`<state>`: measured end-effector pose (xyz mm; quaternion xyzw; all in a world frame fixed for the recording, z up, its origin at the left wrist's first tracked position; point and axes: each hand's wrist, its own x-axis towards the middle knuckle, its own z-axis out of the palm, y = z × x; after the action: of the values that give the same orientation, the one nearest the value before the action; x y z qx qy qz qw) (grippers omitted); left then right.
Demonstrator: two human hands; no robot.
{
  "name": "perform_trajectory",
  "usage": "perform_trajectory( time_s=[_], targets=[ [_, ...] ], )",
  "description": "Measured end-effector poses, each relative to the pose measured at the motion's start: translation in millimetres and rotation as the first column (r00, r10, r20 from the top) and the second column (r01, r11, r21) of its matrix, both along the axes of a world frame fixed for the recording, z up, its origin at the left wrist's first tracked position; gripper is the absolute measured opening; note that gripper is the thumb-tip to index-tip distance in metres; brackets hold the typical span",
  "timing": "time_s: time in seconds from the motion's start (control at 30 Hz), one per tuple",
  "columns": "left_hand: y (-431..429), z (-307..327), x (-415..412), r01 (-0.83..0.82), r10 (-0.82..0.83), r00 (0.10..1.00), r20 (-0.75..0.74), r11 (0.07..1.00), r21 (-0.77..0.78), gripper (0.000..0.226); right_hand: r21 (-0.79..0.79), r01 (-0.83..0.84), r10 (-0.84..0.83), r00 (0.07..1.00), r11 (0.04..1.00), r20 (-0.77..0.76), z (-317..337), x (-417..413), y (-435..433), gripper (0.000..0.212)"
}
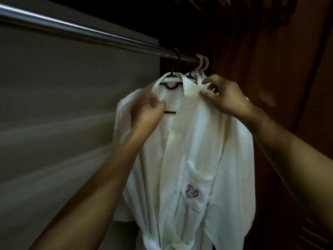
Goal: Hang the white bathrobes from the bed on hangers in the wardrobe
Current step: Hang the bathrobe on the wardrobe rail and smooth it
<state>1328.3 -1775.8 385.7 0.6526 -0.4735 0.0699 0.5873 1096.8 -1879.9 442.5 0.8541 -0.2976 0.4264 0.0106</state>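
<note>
A white terry-cloth bathrobe (198,141) hangs inside the wardrobe on a dark brown plastic hanger (170,86). The hanger's hook is looped over a polished round metal rail (90,32) that runs from the upper left down towards the middle. The robe faces the camera with its front open in a long V, and the hanger's lower bar shows across the gap between the lapels. The left hand (147,110), blurred, has its fingers curled round the edge of the lapel on the left side, just below the collar. The right hand (227,94) pinches cloth between thumb and fingers at the robe's other shoulder, close beside the collar. The two hands are apart, one at each side of the neckline, and both forearms reach up from the bottom of the view. A patch chest pocket (198,186) sits on the right-hand panel and carries a small dark heart-shaped embroidered emblem (191,191). A white cloth belt (149,239) crosses the waist at the lower edge. Just to the right on the same rail hang the hooks of two pale beige hangers (202,63). More white cloth shows beneath them, behind the robe's shoulder; what it belongs to cannot be told. A flat grey panel (72,105) fills the left side, and a dark reddish wooden wall (270,60) closes the right.
</note>
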Motion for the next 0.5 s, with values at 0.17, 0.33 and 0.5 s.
perform_trajectory(
  time_s=[0.17,0.33,0.5],
  targets=[
    [-10,58,18,-0.066,0.077,0.984,0.158,0.995,-0.077,0.047,-0.087,-0.050,0.052,0.999,0.995,0.015,30,48,7,0.040],
    [-29,62,38,0.049,-0.060,0.973,0.221,0.997,0.055,0.030,-0.204,-0.066,0.077,0.996,0.977,0.046,17,78,-2,0.024],
    [-41,78,34,-0.080,0.081,0.986,0.147,0.997,-0.010,0.031,-0.039,-0.109,0.114,0.974,0.993,0.195,37,84,-3,0.024]
  ],
)
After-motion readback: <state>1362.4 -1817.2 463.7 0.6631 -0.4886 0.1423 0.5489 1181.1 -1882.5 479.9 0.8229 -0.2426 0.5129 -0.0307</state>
